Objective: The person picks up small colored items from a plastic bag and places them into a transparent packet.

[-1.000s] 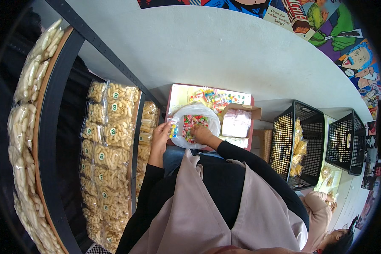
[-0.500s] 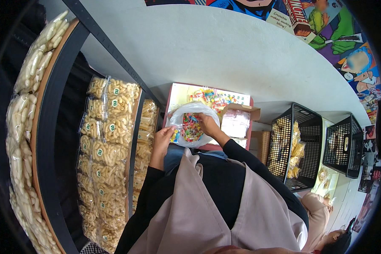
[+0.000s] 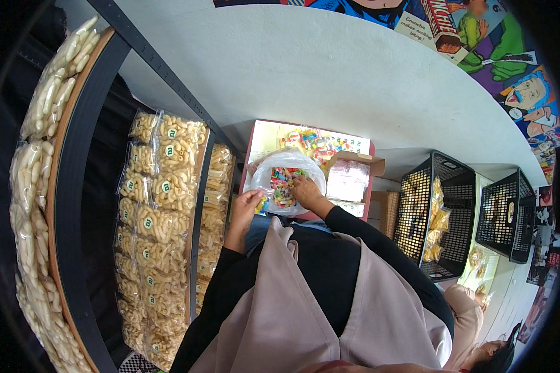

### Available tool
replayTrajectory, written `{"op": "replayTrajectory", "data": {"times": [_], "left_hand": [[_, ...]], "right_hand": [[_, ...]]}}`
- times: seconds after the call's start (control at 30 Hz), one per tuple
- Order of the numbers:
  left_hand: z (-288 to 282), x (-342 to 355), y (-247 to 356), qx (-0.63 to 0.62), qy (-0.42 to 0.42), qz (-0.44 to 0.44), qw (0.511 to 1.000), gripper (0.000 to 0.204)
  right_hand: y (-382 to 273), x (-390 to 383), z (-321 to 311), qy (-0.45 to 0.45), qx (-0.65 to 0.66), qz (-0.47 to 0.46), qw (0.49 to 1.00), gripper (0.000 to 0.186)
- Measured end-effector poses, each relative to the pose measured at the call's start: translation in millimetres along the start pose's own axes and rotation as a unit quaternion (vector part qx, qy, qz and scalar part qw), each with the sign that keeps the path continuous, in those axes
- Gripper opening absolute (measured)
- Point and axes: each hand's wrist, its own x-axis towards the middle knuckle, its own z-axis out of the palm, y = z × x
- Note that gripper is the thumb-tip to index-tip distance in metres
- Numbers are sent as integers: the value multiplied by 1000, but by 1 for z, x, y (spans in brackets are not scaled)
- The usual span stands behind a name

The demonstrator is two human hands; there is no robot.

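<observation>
A white, partly see-through plastic bag (image 3: 315,176) stands wide-mouthed in front of me, holding many small, brightly coloured wrapped candies (image 3: 282,200). Inside its mouth, on the right side, my right hand (image 3: 310,194) has its fingers bent down and closed on candies; the fingertips are partly hidden. My left hand (image 3: 247,204) is pinched at the bag's left side, beside some clear plastic; what lies between thumb and finger is too small to make out. Behind the bag lie several clear packets of colourful candies (image 3: 311,139) on a red-edged table (image 3: 266,132).
An open cardboard box (image 3: 376,165) with pale pink packets stands right of the bag. Black crates (image 3: 454,214) are further right, one holding yellow snack packets. Shelves of packed curly snacks (image 3: 162,221) rise at left. Another person (image 3: 470,317) is at lower right.
My right hand has moved slightly right and down within the bag, its fingers now lower among the candies. My left hand has shifted a little to the right and down.
</observation>
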Motion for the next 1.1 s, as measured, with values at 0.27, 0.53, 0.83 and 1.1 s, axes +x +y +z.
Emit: {"op": "replayTrajectory", "data": {"times": [0.27, 0.53, 0.83, 1.1], "left_hand": [[0, 4, -4, 3, 10, 10, 1000, 23], [1, 2, 6, -43, -2, -30, 999, 21], [8, 3, 17, -38, 12, -26, 999, 23], [8, 4, 20, -42, 10, -28, 999, 22]], "right_hand": [[-15, 11, -6, -32, 40, -15, 999, 17], [-20, 13, -10, -69, -40, -13, 997, 19], [-8, 9, 9, -42, -28, 5, 999, 24], [1, 9, -18, -43, 84, 7, 996, 20]]}}
